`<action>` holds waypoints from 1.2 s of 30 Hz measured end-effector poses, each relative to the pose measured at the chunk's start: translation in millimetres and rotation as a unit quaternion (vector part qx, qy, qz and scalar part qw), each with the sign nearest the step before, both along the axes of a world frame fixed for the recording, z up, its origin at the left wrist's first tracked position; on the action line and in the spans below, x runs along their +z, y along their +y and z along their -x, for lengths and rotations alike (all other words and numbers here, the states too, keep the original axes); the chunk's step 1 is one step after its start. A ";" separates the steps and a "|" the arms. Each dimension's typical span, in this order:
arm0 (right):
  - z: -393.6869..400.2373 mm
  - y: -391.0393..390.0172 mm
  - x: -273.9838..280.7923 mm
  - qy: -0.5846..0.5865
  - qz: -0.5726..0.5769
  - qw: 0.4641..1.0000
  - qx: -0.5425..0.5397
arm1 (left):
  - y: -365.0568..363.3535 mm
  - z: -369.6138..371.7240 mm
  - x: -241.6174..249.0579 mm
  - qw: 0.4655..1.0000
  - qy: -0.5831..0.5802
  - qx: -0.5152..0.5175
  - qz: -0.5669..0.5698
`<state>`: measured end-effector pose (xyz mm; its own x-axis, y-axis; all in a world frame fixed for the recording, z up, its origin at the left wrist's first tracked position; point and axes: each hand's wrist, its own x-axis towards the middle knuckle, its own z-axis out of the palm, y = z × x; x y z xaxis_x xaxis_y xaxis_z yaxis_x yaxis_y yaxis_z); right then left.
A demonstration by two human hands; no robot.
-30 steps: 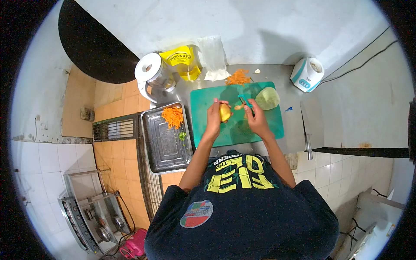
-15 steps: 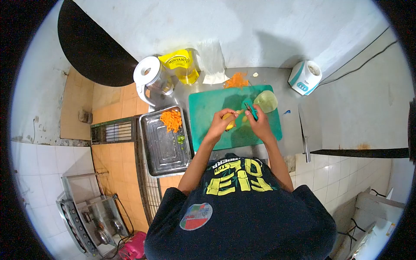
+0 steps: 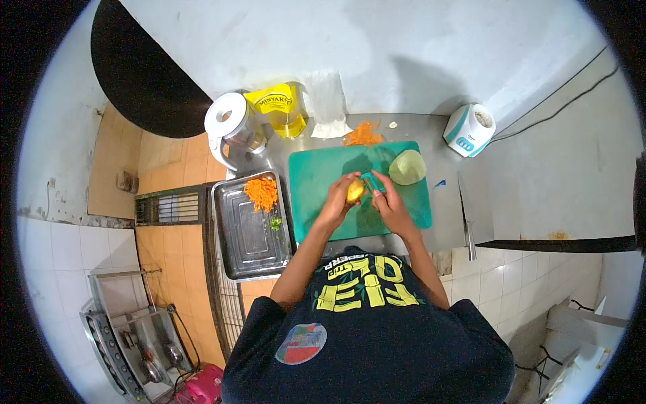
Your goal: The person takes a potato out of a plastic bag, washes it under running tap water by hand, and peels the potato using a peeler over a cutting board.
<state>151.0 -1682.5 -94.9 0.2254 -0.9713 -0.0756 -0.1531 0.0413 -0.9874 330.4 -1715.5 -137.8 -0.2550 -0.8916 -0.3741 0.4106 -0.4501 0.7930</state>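
Note:
Over the green cutting board, my left hand is closed around a yellow, partly peeled potato. My right hand grips a green peeler, its head right against the potato's right side. Part of the potato is hidden by my left fingers. A pale green, rounded thing like a piece of cabbage lies on the board's far right corner, just beyond my right hand.
Shredded carrot and chopped greens lie in the metal tray at left. Behind stand a blender jug, an oil pouch and orange peelings. A blender base and a knife are at right.
The peeler has turned and come against the potato, with my right hand drawn closer to my left. The potato has rolled in my left fingers. The whole view has shifted slightly.

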 end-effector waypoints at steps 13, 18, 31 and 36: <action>-14.5 -6.5 23.0 0.076 0.074 0.994 0.031 | 1.7 1.6 34.5 0.993 -0.015 0.076 0.085; -15.0 -6.6 23.3 0.066 0.084 0.994 0.029 | 3.5 1.5 36.1 0.991 0.046 0.065 0.108; -12.1 -8.3 21.5 0.078 0.200 0.977 0.021 | 15.7 11.1 60.5 0.974 -0.069 0.026 0.213; -7.9 -6.6 40.0 0.111 0.123 0.985 0.054 | 15.9 10.8 56.5 0.970 -0.081 0.034 0.229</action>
